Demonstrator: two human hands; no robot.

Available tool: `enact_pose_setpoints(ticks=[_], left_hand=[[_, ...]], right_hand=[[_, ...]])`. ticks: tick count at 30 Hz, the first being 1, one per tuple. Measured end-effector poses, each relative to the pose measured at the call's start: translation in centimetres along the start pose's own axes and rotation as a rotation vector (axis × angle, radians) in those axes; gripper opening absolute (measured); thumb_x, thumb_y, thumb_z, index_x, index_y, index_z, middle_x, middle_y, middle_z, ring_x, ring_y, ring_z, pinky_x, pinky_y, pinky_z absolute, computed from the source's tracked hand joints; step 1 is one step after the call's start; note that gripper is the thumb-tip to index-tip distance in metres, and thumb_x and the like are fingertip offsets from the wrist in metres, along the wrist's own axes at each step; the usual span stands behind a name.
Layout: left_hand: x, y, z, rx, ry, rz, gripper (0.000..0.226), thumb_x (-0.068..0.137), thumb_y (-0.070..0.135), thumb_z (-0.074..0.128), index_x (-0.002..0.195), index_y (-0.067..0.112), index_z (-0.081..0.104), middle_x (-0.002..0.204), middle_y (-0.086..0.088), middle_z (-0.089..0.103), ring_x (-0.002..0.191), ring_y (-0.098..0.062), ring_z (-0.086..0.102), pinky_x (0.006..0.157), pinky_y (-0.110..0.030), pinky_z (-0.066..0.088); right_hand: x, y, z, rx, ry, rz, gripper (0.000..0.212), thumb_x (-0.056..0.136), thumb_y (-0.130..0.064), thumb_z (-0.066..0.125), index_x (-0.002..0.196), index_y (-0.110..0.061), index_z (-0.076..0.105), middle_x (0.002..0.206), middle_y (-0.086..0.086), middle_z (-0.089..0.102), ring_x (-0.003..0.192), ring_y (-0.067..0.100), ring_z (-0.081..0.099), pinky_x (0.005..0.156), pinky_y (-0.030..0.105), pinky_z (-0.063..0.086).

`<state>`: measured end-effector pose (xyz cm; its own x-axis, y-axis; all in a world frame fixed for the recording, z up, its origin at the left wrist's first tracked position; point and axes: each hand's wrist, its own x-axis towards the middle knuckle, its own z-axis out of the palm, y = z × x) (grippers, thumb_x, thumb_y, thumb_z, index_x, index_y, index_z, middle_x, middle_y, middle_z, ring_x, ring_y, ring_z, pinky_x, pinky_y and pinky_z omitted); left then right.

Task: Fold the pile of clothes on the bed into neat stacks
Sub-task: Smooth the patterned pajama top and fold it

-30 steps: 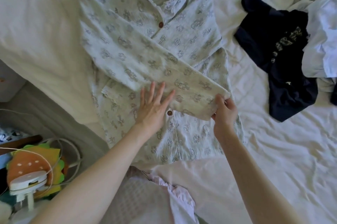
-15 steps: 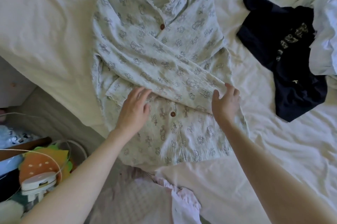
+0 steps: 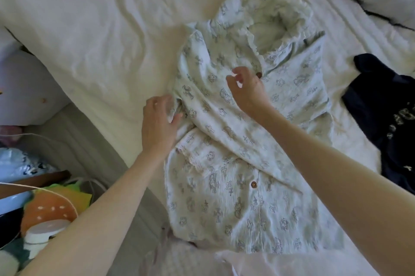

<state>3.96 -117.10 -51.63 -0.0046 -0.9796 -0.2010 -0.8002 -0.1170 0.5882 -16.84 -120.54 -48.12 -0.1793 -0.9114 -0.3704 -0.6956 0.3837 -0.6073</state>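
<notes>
Both hands have left the folded sleeve and moved up the pyjama shirt [image 3: 224,141]; the left hand [image 3: 158,121] pinches its left shoulder edge; the right hand [image 3: 246,87] hovers near the top button, fingers loosely curled, holding nothing; the shirt lies on the bed [image 3: 101,35], beside a navy garment [image 3: 386,114].

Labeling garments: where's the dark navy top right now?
Head view, far right edge: the dark navy top lies crumpled on the white sheet, right of the printed pajama shirt, untouched.
</notes>
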Motion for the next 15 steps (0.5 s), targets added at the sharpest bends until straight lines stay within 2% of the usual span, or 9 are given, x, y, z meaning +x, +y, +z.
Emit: enact_pose_setpoints(ticks=[4,6,7,8,9,10,11,13,15], left_hand=[[2.2,-0.2,1.0,0.036,0.024,-0.003,0.029,0.088,0.013,0.060,0.116,0.006,0.054,0.117,-0.011,0.050,0.105,-0.025,0.050,0.074,-0.028,0.043],[2.6,-0.9,0.9,-0.014,0.048,0.006,0.018,0.088,0.004,0.057,0.106,0.002,0.059,0.107,-0.013,0.054,0.095,-0.026,0.053,0.072,-0.028,0.043],[2.8,-1.4,0.7,-0.065,0.054,-0.001,0.015,0.088,0.001,0.056,0.103,0.001,0.061,0.103,-0.011,0.054,0.090,-0.023,0.053,0.074,-0.023,0.042],[2.9,-1.9,0.5,-0.134,0.054,-0.025,0.014,0.088,0.000,0.056,0.101,0.002,0.062,0.100,-0.008,0.054,0.085,-0.019,0.053,0.075,-0.015,0.040],[3.0,-2.3,0.3,-0.217,0.045,-0.066,0.013,0.088,0.000,0.056,0.099,0.002,0.062,0.096,-0.003,0.055,0.079,-0.014,0.053,0.074,-0.007,0.038],[3.1,-2.6,0.0,-0.310,0.023,-0.129,0.012,0.088,0.000,0.057,0.098,0.004,0.063,0.091,0.002,0.058,0.074,-0.008,0.055,0.071,-0.002,0.037],[3.4,-2.9,-0.2,-0.409,-0.008,-0.201,0.011,0.087,0.000,0.058,0.095,0.006,0.063,0.085,0.007,0.060,0.071,-0.001,0.057,0.068,-0.001,0.038],[4.1,-3.5,-0.6,-0.556,-0.048,-0.307,0.013,0.086,-0.001,0.059,0.087,0.012,0.062,0.076,0.015,0.062,0.065,0.007,0.059,0.062,-0.002,0.040],[4.9,-4.4,-1.2,-0.636,-0.081,-0.363,0.019,0.084,0.000,0.061,0.080,0.018,0.061,0.067,0.015,0.064,0.060,0.006,0.058,0.060,-0.008,0.042]], right_hand=[[6.5,-3.7,1.6,-0.167,-0.017,0.041,0.048,0.099,-0.041,0.036,0.135,-0.011,0.045,0.133,0.008,0.051,0.125,0.026,0.042,0.103,0.040,0.037],[9.5,-5.0,2.8,-0.206,-0.026,0.089,0.046,0.098,-0.046,0.035,0.124,-0.013,0.054,0.124,0.007,0.056,0.120,0.025,0.045,0.106,0.041,0.033],[10.8,-5.4,3.5,-0.173,-0.040,0.111,0.039,0.096,-0.047,0.038,0.103,-0.016,0.061,0.104,0.006,0.062,0.106,0.023,0.052,0.100,0.039,0.038],[12.0,-5.8,4.2,-0.113,-0.057,0.138,0.035,0.095,-0.044,0.042,0.077,-0.018,0.057,0.079,0.002,0.058,0.083,0.020,0.054,0.086,0.032,0.045],[13.0,-6.2,4.8,-0.047,-0.066,0.165,0.038,0.094,-0.040,0.046,0.062,-0.019,0.045,0.062,-0.002,0.047,0.062,0.016,0.047,0.065,0.023,0.045],[13.8,-6.7,5.2,0.010,-0.065,0.185,0.042,0.093,-0.034,0.051,0.057,-0.019,0.037,0.054,-0.005,0.038,0.050,0.011,0.038,0.049,0.016,0.037],[14.5,-7.1,5.6,0.061,-0.054,0.199,0.043,0.092,-0.028,0.054,0.055,-0.020,0.033,0.051,-0.006,0.034,0.044,0.008,0.031,0.039,0.014,0.028],[16.0,-8.2,6.2,0.115,-0.035,0.201,0.044,0.089,-0.021,0.059,0.053,-0.021,0.032,0.049,-0.006,0.031,0.039,0.006,0.026,0.033,0.013,0.020],[17.3,-9.2,7.1,0.132,-0.049,0.190,0.042,0.087,-0.019,0.062,0.053,-0.020,0.039,0.050,-0.005,0.035,0.040,0.005,0.030,0.035,0.013,0.023]])
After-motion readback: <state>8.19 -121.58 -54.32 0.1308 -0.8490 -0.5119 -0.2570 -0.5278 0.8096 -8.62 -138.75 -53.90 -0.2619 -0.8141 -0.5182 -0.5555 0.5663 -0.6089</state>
